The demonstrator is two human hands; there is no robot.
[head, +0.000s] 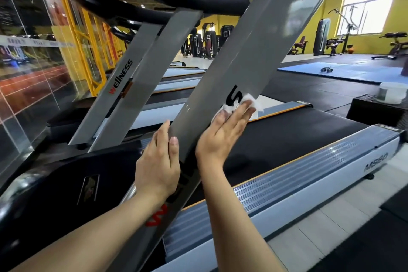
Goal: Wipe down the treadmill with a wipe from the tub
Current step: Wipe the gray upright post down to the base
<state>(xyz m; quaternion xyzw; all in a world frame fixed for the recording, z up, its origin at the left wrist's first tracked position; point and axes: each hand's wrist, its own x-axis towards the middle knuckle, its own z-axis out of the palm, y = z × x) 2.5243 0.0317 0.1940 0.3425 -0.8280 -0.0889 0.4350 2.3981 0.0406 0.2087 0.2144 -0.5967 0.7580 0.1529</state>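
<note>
A grey slanted upright [254, 51] of the treadmill crosses the middle of the view, with black and red letters on it. My right hand [223, 132] presses a crumpled white wipe [247, 101] flat against the upright's right face, beside a black letter S. My left hand [159, 161] grips the upright's left edge lower down, thumb on the front face. The black running belt [298, 139] lies behind my hands. The white tub [391, 93] stands on a black block at the far right.
A second grey upright [119, 86] marked WELLNESS stands to the left, with black handlebars [154, 6] overhead. A glass wall [28, 51] runs along the left. More treadmill decks, a blue mat [344, 70] and weight machines fill the room behind. The grey side rail [309, 172] runs lower right.
</note>
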